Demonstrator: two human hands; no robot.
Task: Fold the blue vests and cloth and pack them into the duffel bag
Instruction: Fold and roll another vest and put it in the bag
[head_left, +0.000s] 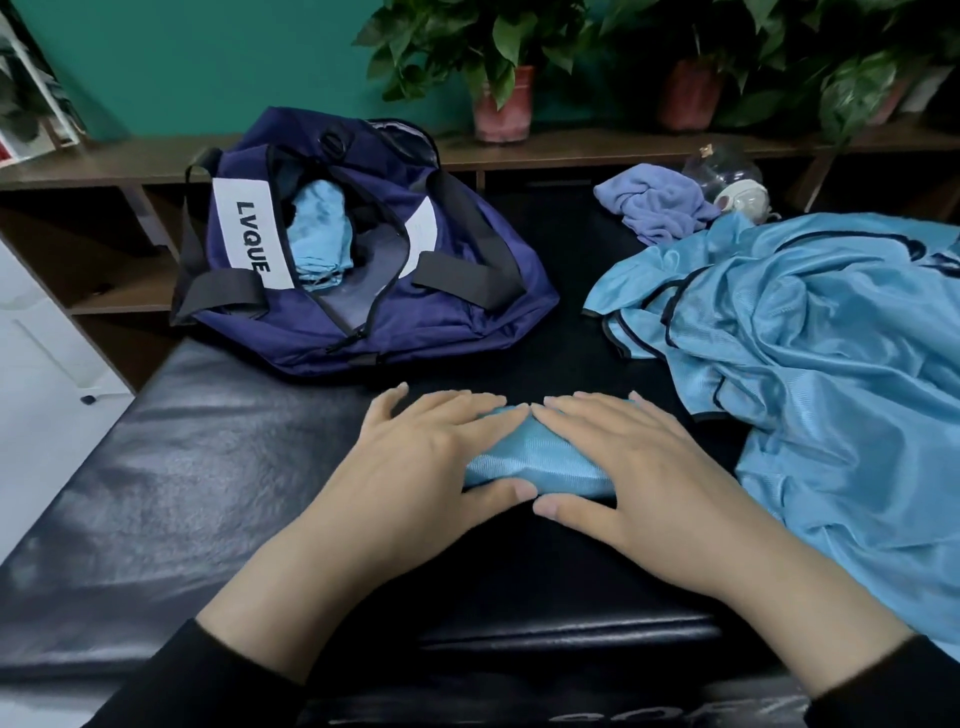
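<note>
Under both hands (519, 457), folded vest (535, 462)

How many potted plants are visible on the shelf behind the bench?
3. One in a red pot behind the navy duffel bag, one in a darker red pot further right, one leafy plant far right, pot mostly hidden.

Black padded bench (171, 467), glossy vinyl top. On it: navy duffel bag (457, 291) far left, unzipped; small folded light-blue vest (535, 457) near front centre; heap of unfolded light-blue vests (831, 374) at right; crumpled lavender cloth (660, 200) far right, touching heap; clear glass object (727, 171) just behind cloth.
</note>
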